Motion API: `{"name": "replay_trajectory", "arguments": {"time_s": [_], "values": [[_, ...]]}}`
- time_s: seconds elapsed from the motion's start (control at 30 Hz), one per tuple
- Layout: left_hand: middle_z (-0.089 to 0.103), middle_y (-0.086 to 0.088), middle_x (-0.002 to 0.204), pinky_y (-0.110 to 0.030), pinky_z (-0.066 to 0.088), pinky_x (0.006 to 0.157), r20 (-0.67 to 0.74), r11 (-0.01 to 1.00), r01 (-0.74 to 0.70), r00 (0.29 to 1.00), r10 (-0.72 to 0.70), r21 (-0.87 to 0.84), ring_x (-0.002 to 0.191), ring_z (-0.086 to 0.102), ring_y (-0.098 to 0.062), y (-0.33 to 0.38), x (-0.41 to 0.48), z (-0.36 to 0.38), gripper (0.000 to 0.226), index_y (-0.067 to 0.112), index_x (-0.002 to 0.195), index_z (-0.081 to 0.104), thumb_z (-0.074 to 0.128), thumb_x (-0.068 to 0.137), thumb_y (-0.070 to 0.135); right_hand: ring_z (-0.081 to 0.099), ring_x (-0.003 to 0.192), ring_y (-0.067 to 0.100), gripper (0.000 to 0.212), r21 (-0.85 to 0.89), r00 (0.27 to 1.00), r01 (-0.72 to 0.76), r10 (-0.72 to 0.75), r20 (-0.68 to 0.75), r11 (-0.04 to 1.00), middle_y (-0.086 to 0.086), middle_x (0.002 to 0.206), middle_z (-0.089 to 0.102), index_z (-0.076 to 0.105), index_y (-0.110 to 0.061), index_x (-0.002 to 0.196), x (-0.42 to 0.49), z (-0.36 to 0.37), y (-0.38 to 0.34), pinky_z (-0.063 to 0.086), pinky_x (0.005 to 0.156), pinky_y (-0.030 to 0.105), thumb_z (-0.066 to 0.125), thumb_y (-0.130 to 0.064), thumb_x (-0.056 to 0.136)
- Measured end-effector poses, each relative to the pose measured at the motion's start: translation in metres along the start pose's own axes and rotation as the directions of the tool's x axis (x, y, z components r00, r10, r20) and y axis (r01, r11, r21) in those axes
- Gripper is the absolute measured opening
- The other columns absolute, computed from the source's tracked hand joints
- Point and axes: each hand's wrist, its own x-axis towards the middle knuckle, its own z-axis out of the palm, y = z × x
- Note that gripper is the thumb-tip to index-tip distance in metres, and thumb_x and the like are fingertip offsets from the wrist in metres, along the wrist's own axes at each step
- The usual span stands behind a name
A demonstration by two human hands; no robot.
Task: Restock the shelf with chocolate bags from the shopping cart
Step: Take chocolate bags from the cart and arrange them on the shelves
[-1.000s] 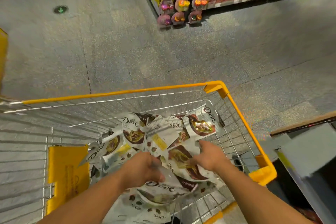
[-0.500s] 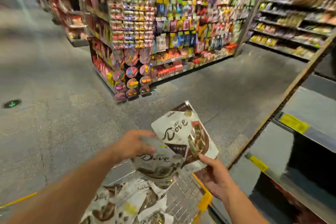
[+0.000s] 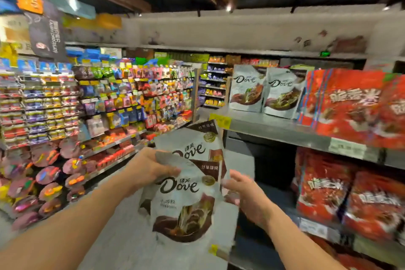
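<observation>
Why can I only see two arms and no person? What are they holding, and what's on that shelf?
The camera sits on the person's head and looks forward, so you see only their arms, as if through their eyes. This is a shop aisle. The left hand grips the top of the front bag of chocolate. The right hand holds the side of the back bag, which is half hidden behind the first. To the right is a grey shelf. Two white bags of the same chocolate stand on it, next to red bags. The picture is a bit blurry, so small words are hard to read.
</observation>
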Motion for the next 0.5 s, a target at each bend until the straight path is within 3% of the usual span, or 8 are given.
{"name": "replay_trajectory", "arguments": {"time_s": [0.1, 0.23, 0.3, 0.37, 0.43, 0.5], "values": [[0.062, 0.003, 0.049, -0.016, 0.040, 0.043, 0.007, 0.999, -0.051, 0.999, 0.051, 0.013, 0.044, 0.054, -0.007, 0.059, 0.033, 0.038, 0.023, 0.000, 0.081, 0.075, 0.085, 0.071, 0.018, 0.066, 0.080, 0.030, 0.011, -0.288, 0.975, 0.172, -0.204, -0.084, 0.942, 0.020, 0.092, 0.073, 0.076, -0.009, 0.091, -0.002, -0.064, -0.052, 0.053, 0.078, 0.039, 0.074, -0.012, 0.081], [0.077, -0.010, 0.077, -0.033, 0.059, 0.064, -0.012, 0.983, -0.155, 0.988, 0.155, -0.098, 0.069, 0.074, -0.023, 0.123, 0.069, 0.072, 0.019, 0.006, 0.083, 0.075, 0.084, 0.068, 0.012, 0.073, 0.091, 0.028, 0.013, -0.434, 0.935, 0.272, -0.343, -0.093, 0.859, 0.009, 0.096, 0.077, 0.077, -0.013, 0.097, -0.003, -0.127, -0.115, 0.058, 0.085, 0.038, 0.073, -0.012, 0.085], [0.077, -0.010, 0.080, -0.032, 0.060, 0.061, -0.027, 0.968, -0.204, 0.979, 0.202, -0.144, 0.070, 0.074, -0.023, 0.145, 0.086, 0.080, 0.018, 0.006, 0.087, 0.074, 0.081, 0.071, 0.009, 0.073, 0.085, 0.019, 0.007, -0.509, 0.909, 0.289, -0.399, -0.120, 0.811, 0.001, 0.089, 0.078, 0.078, -0.020, 0.090, 0.001, -0.148, -0.140, 0.059, 0.081, 0.036, 0.074, -0.018, 0.085], [0.077, -0.008, 0.080, -0.030, 0.060, 0.059, -0.053, 0.953, -0.245, 0.970, 0.239, -0.177, 0.071, 0.074, -0.022, 0.163, 0.104, 0.082, 0.020, 0.009, 0.090, 0.074, 0.080, 0.071, 0.008, 0.073, 0.077, 0.015, 0.004, -0.602, 0.862, 0.258, -0.462, -0.210, 0.756, -0.003, 0.080, 0.077, 0.077, -0.026, 0.081, 0.013, -0.165, -0.159, 0.059, 0.075, 0.035, 0.074, -0.026, 0.084], [0.077, -0.005, 0.079, -0.029, 0.059, 0.060, -0.108, 0.932, -0.302, 0.952, 0.285, -0.199, 0.068, 0.074, -0.019, 0.181, 0.126, 0.078, 0.017, 0.014, 0.087, 0.075, 0.080, 0.072, 0.009, 0.069, 0.066, 0.020, 0.012, -0.594, 0.791, 0.225, -0.500, -0.352, 0.773, 0.007, 0.078, 0.076, 0.075, -0.015, 0.082, 0.029, -0.183, -0.176, 0.058, 0.065, 0.038, 0.073, -0.027, 0.084], [0.077, -0.002, 0.077, -0.025, 0.058, 0.058, -0.154, 0.899, -0.365, 0.929, 0.336, -0.242, 0.064, 0.072, -0.013, 0.197, 0.149, 0.070, 0.011, 0.017, 0.079, 0.077, 0.077, 0.074, 0.008, 0.066, 0.065, 0.025, 0.026, -0.563, 0.696, 0.217, -0.531, -0.484, 0.797, 0.016, 0.080, 0.073, 0.071, -0.005, 0.084, 0.047, -0.197, -0.190, 0.057, 0.065, 0.044, 0.073, -0.031, 0.080]]}}
